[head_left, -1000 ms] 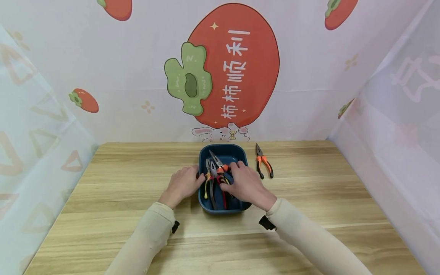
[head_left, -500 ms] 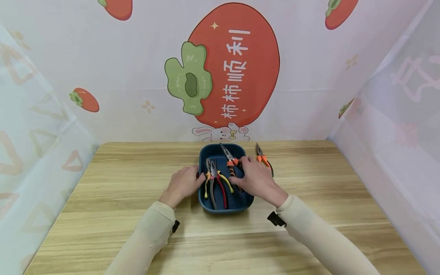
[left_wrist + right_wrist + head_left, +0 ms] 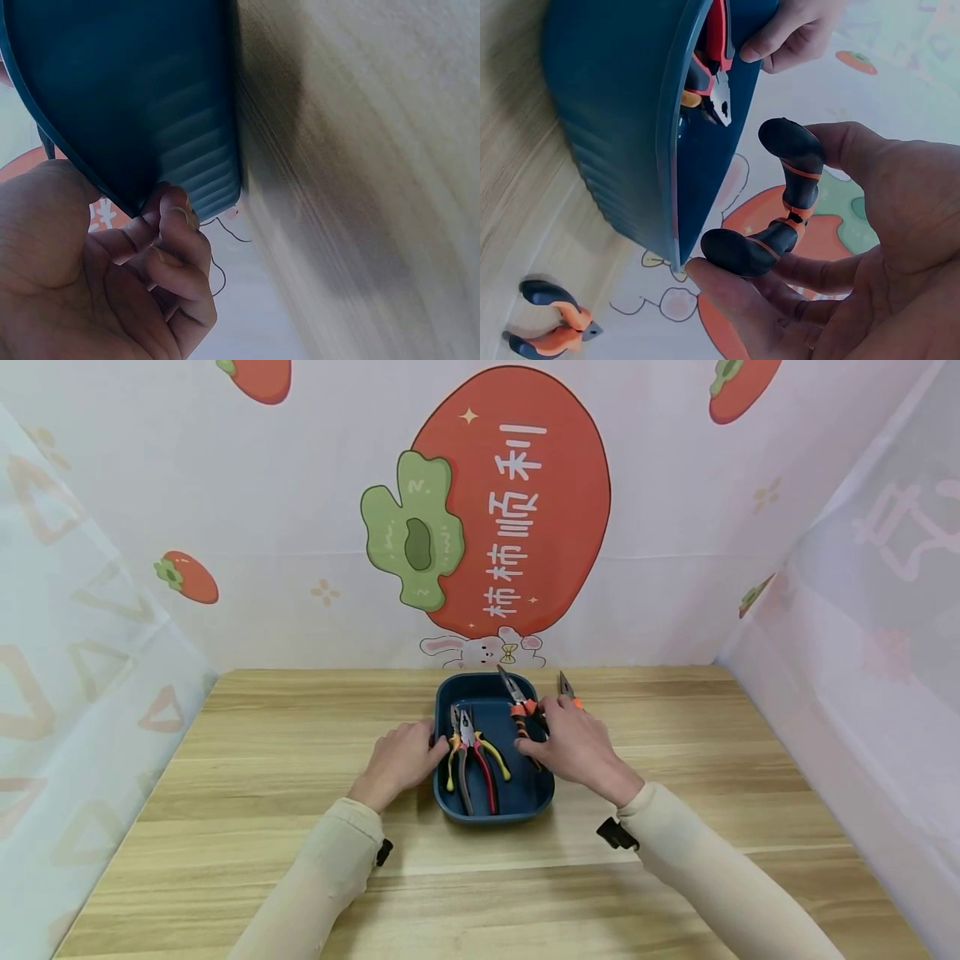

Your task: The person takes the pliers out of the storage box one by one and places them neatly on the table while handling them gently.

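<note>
My left hand (image 3: 401,760) grips the left rim of a dark blue plastic bin (image 3: 495,818), thumb over the edge and fingers curled outside, as the left wrist view shows. Inside the bin lie pliers with red and grey handles (image 3: 466,731), overlapping pliers with yellow handles (image 3: 493,757). My right hand (image 3: 577,745) holds long-nose pliers (image 3: 518,708) by their spread black-and-orange handles, thumb on one handle and fingers on the other. Their jaws point away from me over the bin's far right side. In the right wrist view the held handles (image 3: 801,180) appear outside the bin's rim.
A second pair of orange-and-black long-nose pliers (image 3: 566,330) lies on the wooden table (image 3: 300,860) just right of the bin, partly hidden by my right hand in the head view. A white printed cloth (image 3: 300,510) stands behind the table and along both sides.
The right hand has lifted the orange-and-black long-nose pliers off the other pliers and moved them rightward to the bin's right side. The left hand has stayed on the rim.
</note>
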Demonstrator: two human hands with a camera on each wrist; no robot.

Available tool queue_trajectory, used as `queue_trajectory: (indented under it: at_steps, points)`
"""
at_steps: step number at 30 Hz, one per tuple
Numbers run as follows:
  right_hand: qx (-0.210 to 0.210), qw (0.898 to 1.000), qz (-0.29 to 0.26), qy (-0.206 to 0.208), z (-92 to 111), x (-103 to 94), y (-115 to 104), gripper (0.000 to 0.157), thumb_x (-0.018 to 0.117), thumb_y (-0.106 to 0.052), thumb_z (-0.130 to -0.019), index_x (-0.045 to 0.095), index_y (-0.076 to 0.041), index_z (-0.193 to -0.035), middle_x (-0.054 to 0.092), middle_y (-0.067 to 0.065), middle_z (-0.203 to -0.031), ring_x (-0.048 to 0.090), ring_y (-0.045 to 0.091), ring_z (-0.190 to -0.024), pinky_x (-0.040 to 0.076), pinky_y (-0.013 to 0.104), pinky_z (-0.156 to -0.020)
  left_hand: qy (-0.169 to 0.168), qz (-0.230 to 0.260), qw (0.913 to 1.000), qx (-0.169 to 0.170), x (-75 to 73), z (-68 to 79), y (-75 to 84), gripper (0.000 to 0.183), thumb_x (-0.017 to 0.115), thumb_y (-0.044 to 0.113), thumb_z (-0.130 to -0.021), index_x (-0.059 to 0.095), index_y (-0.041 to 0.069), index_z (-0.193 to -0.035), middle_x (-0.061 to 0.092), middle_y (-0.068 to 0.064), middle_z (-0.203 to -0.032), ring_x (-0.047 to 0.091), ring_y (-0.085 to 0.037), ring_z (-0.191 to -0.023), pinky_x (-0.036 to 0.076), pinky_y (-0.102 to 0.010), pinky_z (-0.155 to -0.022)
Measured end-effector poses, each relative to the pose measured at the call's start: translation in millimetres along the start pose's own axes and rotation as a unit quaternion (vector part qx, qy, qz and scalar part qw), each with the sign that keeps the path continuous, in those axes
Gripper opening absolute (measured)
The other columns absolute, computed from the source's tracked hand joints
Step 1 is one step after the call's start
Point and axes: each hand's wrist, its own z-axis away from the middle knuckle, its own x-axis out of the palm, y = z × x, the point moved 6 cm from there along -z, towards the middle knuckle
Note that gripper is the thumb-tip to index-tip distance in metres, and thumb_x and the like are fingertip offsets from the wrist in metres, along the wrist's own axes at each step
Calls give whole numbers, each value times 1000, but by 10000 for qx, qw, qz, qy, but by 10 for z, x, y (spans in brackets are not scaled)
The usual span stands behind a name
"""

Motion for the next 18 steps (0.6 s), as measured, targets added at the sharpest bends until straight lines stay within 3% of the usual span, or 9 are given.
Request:
queue_trajectory:
  at_steps: [10,18]
  points:
    - [130,9999,-32,-11,-9,-42,119,65,77,-46,-87,59,2,-127,61,19,-113,60,28,-83,51,41,-63,-66,107,9999,-59,17,-3,-12,24,56,30,-101,60,9,-91,53,-5,-66,52,-20,-56,37,-33,-51]
    - [357,9993,-65,48,-37,-92,282,64,76,-45,-87,59,3,-124,61,17,-104,58,28,-79,48,40,-61,-57,49,10000,-64,20,-4,-12,25,56,30,-101,58,10,-87,52,-5,-66,51,-20,-55,37,-33,-51]
